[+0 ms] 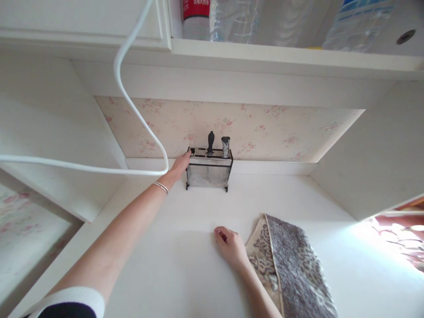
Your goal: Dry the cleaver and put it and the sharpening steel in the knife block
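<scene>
At the back of the white surface stands a knife holder point(209, 176) with a black frame and see-through sides. My left hand point(180, 164) reaches out to its left end and grips it at the upper corner, the fingers partly hidden. A black handle point(211, 142) and a thicker, patterned handle point(225, 146) stick up from slots in its top. Nearer to me, my right hand point(231, 248) rests closed on the surface, fingers curled with nothing visible in them. Just right of it lies a folded grey and beige cloth point(294, 265).
A white cable point(141, 115) loops through the air across my left forearm's side. Overhead, a shelf edge point(265, 52) carries plastic bottles point(196, 22). White side panels point(367, 145) and a flowered back wall point(265, 130) enclose the white surface point(185, 274).
</scene>
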Tool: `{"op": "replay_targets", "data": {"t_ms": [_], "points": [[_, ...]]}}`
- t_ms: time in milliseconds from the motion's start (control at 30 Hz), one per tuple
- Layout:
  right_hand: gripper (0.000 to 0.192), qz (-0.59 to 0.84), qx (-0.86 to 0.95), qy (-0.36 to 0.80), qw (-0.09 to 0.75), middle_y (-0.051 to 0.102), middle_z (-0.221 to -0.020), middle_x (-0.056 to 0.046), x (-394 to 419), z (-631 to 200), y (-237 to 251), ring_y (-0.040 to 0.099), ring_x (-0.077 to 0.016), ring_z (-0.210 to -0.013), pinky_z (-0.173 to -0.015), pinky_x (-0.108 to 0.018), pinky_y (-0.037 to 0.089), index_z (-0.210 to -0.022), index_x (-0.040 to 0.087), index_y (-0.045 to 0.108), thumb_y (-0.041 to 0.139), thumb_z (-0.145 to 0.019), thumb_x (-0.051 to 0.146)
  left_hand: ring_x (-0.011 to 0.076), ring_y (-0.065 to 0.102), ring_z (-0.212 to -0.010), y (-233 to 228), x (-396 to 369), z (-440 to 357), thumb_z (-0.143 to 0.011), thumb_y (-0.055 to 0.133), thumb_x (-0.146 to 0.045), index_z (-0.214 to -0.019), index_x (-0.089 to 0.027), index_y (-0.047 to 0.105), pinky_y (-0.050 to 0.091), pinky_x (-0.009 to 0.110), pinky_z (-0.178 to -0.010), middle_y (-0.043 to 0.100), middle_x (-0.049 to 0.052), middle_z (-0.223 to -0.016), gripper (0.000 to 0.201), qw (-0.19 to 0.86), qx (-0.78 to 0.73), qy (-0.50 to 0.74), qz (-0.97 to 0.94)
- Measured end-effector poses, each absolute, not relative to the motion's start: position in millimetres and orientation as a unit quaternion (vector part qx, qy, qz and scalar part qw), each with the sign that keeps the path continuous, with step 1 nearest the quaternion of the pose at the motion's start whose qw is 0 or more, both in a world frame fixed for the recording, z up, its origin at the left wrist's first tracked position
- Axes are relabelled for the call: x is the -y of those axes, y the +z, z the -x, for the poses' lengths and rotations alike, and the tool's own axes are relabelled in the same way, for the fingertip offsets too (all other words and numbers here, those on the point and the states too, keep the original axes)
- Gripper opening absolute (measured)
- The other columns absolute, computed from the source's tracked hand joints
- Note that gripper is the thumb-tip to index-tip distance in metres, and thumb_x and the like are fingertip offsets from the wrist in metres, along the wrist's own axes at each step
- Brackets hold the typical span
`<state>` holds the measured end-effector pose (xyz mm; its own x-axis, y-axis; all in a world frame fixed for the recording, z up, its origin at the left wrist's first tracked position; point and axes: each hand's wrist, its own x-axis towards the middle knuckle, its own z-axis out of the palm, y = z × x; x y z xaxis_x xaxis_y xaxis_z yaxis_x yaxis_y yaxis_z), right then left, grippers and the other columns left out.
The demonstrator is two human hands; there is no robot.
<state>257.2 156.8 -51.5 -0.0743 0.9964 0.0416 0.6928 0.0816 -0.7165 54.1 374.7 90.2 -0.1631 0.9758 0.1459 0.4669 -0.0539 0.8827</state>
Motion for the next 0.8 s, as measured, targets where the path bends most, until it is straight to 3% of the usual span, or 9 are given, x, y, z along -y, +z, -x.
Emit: {"op": "replay_targets", "data": {"t_ms": [500,800], "points": [[0.022,0.637,0.686,0.25,0.248,0.071,-0.075,0.001,-158,-251,-46,0.064,-0.0152,-0.069,-0.061,-0.022,0.036,-0.091,0.028,0.069,0.046,-0.088,0.028,0.0269,0.06,-0.101,84,-348,-143,-0.089,0.035,-0.043,-0.091,-0.018,0.062,0.043,0.035,-0.083,0.068,0.014,-0.106,0.038,0.329,-0.608,0.422,-0.586],[0.021,0.634,0.692,0.243,0.246,0.071,-0.077,0.0,-159,-252,-43,0.063,-0.0147,-0.068,-0.059,-0.021,0.033,-0.088,0.028,0.068,0.047,-0.086,0.025,0.0277,0.06,-0.103,79,-341,-237,-0.088,0.034,-0.044,-0.103,-0.02,0.061,0.045,0.035,-0.083,0.067,0.012,-0.11,0.039,0.407,-0.547,0.4,-0.613]]}}
